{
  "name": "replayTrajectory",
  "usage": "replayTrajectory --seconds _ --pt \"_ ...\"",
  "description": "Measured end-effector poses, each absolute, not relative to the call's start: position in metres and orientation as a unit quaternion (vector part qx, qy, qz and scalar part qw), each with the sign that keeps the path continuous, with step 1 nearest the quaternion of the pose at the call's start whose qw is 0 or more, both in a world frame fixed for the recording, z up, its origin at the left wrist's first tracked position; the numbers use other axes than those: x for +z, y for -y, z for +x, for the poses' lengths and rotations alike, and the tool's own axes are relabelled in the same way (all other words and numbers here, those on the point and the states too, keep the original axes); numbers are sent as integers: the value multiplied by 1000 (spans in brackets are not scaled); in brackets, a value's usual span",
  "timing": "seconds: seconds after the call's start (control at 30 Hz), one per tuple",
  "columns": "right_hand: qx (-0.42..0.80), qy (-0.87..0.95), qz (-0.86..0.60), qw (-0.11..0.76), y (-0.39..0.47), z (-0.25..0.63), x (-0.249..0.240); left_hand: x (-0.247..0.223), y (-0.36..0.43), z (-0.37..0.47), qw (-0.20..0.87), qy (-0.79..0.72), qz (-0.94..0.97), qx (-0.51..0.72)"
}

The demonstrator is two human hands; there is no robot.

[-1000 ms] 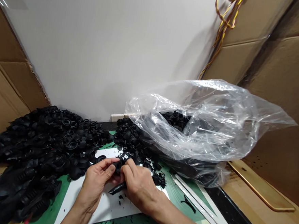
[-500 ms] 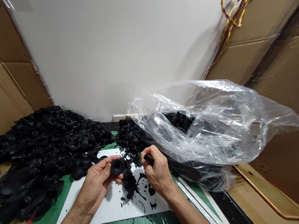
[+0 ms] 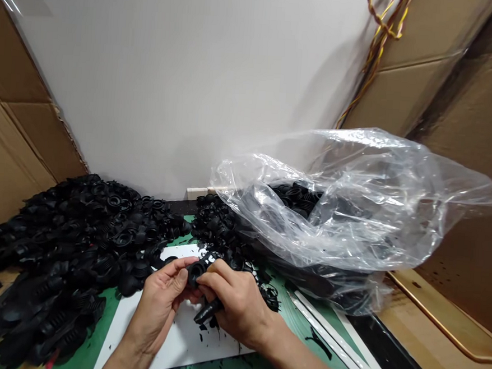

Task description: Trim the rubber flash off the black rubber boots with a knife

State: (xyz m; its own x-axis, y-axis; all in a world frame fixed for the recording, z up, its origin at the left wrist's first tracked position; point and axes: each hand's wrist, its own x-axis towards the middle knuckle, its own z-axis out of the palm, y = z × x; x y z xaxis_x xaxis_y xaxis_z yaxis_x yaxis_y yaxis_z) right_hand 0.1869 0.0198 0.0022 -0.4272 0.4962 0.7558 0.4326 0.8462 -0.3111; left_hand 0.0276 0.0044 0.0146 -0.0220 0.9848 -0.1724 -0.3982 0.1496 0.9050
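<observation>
My left hand [image 3: 160, 297] pinched a round black piece [image 3: 195, 273] between thumb and fingers above the white sheet [image 3: 179, 351], while my right hand [image 3: 240, 305] was curled around a dark stick-like tool [image 3: 206, 312], its fingers against the piece and partly hiding it. A heap of black parts [image 3: 79, 218] lay to the left, and a clear plastic bag [image 3: 369, 232] holding more bulged beyond my right hand.

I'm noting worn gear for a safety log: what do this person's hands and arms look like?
The left hand and right hand are ungloved, with no ring visible, though some fingers are partly hidden. The left forearm and right forearm show no sleeve, watch, wristband or marking within the frame.
</observation>
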Motion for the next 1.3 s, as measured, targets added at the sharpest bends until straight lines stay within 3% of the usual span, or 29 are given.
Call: replayTrajectory --seconds 0.3,0.53,0.7,0.83,1.3 --pt "-129 880 -287 355 -15 179 1 18 -3 33 582 -479 356 552" --pt "-10 795 -424 434 -23 180 -6 23 -2 35 588 -474 344 558" --pt "90 738 -433 510 -37 201 -4 24 -2 35 592 -480 345 548" --pt "135 758 -402 497 -35 207 2 23 -2 33 595 -482 342 545" --pt "63 851 -293 431 -20 189 2 18 -5 32 603 -474 331 549"
